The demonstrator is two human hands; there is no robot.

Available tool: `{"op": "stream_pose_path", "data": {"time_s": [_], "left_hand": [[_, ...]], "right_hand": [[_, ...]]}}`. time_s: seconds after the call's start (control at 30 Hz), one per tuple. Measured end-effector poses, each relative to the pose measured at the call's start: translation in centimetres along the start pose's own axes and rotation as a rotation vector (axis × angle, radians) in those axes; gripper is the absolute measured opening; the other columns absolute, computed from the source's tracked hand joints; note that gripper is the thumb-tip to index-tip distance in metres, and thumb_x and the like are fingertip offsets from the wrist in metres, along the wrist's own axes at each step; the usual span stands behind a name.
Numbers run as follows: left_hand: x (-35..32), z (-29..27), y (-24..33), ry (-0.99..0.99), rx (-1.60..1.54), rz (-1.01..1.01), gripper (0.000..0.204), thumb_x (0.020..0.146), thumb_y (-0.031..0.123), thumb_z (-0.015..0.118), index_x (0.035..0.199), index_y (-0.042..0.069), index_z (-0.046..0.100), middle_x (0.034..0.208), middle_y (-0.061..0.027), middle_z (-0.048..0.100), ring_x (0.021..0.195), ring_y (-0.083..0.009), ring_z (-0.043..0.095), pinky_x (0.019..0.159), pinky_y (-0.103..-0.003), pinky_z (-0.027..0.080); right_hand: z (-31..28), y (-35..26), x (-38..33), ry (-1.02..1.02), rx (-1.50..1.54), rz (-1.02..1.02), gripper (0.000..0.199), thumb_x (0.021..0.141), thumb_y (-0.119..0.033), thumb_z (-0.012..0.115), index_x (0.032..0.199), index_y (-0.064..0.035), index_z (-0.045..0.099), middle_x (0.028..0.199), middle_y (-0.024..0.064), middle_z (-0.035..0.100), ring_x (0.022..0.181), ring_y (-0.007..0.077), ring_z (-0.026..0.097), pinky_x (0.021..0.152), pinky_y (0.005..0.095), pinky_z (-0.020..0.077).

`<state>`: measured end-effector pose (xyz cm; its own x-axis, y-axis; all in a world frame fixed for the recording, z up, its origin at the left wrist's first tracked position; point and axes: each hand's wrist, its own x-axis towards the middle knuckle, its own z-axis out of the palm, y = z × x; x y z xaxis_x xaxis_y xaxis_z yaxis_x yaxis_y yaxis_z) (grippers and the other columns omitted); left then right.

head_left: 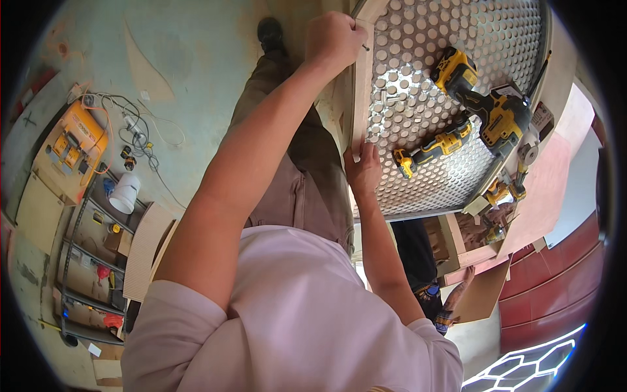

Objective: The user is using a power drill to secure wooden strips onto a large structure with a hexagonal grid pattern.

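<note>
Strip (361,85) at bench (457,26) edge: left hand (334,39) fisted, pinching screw (366,48); right hand (363,168) flat on strip end. Drills (483,98) close right, floor (183,59) open left.

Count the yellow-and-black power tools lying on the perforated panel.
2: a large drill at the panel's upper right, and a slimmer driver just below-left of it. Smaller yellow tools beyond the panel's lower right edge aren't counted.
</note>
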<state>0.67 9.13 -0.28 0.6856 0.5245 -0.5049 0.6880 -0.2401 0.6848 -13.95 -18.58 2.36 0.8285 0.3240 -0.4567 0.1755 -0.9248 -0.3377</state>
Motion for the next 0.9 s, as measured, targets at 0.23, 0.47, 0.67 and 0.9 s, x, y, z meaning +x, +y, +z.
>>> {"op": "stream_pose_path", "data": {"time_s": [0.23, 0.47, 0.67, 0.9], "left_hand": [[-0.1, 0.5, -0.1, 0.062, 0.042, 0.044, 0.026, 0.080, 0.029, 0.072, 0.085, 0.005, 0.079, 0.073, -0.0163, 0.072, 0.070, -0.0350, 0.072, 0.072, -0.039, 0.059], [-0.1, 0.2, 0.4, 0.056, -0.021, 0.050, 0.024, 0.079, 0.028, 0.073, 0.083, 0.005, 0.079, 0.074, -0.0166, 0.073, 0.071, -0.0347, 0.073, 0.072, -0.039, 0.060], [0.8, -0.7, 0.7, -0.036, 0.022, -0.053, 0.026, 0.077, 0.029, 0.075, 0.085, 0.005, 0.080, 0.076, -0.0144, 0.075, 0.072, -0.0295, 0.074, 0.073, -0.037, 0.059], [1.0, -0.9, 0.2, -0.084, -0.016, -0.058, 0.028, 0.077, 0.029, 0.077, 0.087, 0.004, 0.080, 0.072, -0.0091, 0.075, 0.066, -0.0208, 0.073, 0.072, -0.032, 0.058]], "right_hand": [[0.1, -0.3, 0.1, 0.002, -0.022, -0.003, 0.025, 0.085, -0.024, 0.074, 0.093, -0.0076, 0.056, 0.086, 0.0130, 0.063, 0.074, 0.0393, 0.065, 0.061, 0.0511, 0.0534], [0.3, -0.2, -0.2, -0.016, -0.035, 0.063, 0.027, 0.085, -0.024, 0.075, 0.092, -0.0070, 0.055, 0.087, 0.0143, 0.062, 0.077, 0.0402, 0.065, 0.063, 0.0520, 0.0532], [0.3, -0.2, -0.2, 0.005, -0.024, 0.045, 0.029, 0.086, -0.026, 0.075, 0.093, -0.0069, 0.055, 0.089, 0.0141, 0.063, 0.079, 0.0398, 0.065, 0.065, 0.0518, 0.0526], [0.3, -0.4, -0.1, 0.035, 0.012, 0.024, 0.025, 0.088, -0.021, 0.073, 0.093, -0.0053, 0.055, 0.087, 0.0150, 0.062, 0.078, 0.0404, 0.064, 0.064, 0.0512, 0.0512]]}}
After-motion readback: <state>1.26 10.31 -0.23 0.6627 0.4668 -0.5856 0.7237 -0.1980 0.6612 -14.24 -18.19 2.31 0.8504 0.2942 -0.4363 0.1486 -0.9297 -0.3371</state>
